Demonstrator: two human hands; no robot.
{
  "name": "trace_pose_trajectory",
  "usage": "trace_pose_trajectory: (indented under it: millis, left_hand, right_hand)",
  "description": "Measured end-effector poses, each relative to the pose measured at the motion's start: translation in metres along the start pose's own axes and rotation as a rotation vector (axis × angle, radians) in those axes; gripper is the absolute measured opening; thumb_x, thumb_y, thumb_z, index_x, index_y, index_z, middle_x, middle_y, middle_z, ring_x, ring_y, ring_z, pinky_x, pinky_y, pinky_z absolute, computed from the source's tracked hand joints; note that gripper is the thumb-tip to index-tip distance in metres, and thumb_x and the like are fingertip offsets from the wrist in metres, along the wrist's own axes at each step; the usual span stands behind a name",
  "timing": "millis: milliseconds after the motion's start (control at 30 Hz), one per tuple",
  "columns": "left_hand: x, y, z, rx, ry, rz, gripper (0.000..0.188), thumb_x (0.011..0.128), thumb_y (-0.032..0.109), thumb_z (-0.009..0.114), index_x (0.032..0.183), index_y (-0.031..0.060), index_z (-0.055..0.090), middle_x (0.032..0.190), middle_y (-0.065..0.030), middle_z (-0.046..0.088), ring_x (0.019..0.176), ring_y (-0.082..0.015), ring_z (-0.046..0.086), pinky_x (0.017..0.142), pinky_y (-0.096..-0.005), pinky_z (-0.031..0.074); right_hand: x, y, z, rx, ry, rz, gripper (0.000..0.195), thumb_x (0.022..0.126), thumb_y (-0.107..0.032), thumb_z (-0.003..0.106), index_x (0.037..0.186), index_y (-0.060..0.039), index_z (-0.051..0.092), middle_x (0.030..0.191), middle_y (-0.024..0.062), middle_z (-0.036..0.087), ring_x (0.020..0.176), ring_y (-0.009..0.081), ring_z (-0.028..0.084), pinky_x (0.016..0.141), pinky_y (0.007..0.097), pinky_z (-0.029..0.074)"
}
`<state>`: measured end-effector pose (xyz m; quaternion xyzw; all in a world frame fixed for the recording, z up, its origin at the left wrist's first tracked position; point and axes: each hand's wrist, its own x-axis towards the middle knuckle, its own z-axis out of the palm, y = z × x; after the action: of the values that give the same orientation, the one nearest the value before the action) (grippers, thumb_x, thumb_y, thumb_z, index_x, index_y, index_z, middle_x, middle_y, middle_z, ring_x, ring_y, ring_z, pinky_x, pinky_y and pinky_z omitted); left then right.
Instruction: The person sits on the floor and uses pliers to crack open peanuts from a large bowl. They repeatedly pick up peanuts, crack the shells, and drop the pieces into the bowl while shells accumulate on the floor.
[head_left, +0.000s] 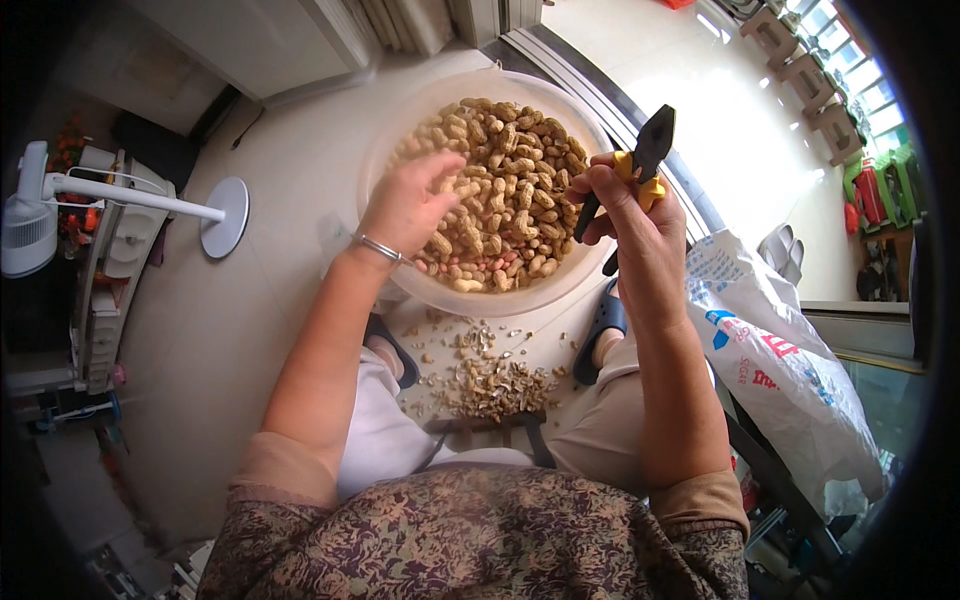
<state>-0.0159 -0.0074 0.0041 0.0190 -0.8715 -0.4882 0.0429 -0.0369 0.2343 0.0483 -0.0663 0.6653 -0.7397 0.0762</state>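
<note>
A round translucent plastic basin stands on the floor before me, filled with unshelled peanuts. Reddish shelled peanut kernels show among them near its front. My left hand is over the basin's left side, slightly blurred, thumb and fingers apart; a metal bangle circles that wrist. Above the right rim, my right hand grips combination pliers with yellow and black handles, dark jaws pointing up. Broken peanut shells lie heaped on the floor between my feet.
A white woven plastic sack with printing rests at my right. To the left are a white pedestal fan and a drawer unit. A sliding-door track runs behind the basin. Grey slippers and several stools lie beyond.
</note>
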Motion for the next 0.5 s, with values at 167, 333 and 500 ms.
trace_pose_trajectory:
  millis: [167, 333, 500]
  left_hand:
    - [0.006, -0.017, 0.003, 0.338, 0.057, 0.254, 0.023, 0.079, 0.003, 0.066, 0.102, 0.002, 0.069, 0.1, -0.0122, 0.064, 0.09, -0.0266, 0.062, 0.081, -0.0352, 0.051]
    - [0.009, -0.017, 0.012, 0.584, 0.1, 0.376, 0.015, 0.078, 0.005, 0.066, 0.092, 0.002, 0.068, 0.099, -0.0117, 0.062, 0.09, -0.0313, 0.059, 0.084, -0.0381, 0.047]
    - [0.015, -0.021, 0.012, 0.379, 0.094, 0.169, 0.011, 0.079, 0.009, 0.068, 0.086, 0.0016, 0.066, 0.099, -0.0105, 0.063, 0.098, -0.0304, 0.056, 0.089, -0.0386, 0.044]
  right_hand:
    - [0.004, 0.005, 0.002, -0.02, -0.049, 0.059, 0.03, 0.094, -0.027, 0.063, 0.11, -0.0022, 0.058, 0.093, 0.0068, 0.067, 0.089, 0.0139, 0.065, 0.06, 0.024, 0.05]
    - [0.003, 0.009, 0.006, -0.038, -0.117, 0.135, 0.025, 0.095, -0.019, 0.06, 0.113, -0.0028, 0.056, 0.104, 0.0079, 0.066, 0.095, 0.0154, 0.064, 0.072, 0.027, 0.055]
    - [0.002, 0.008, 0.009, -0.036, -0.177, 0.16, 0.021, 0.093, -0.007, 0.055, 0.114, -0.0022, 0.056, 0.107, 0.0086, 0.064, 0.096, 0.0163, 0.064, 0.081, 0.0312, 0.056]
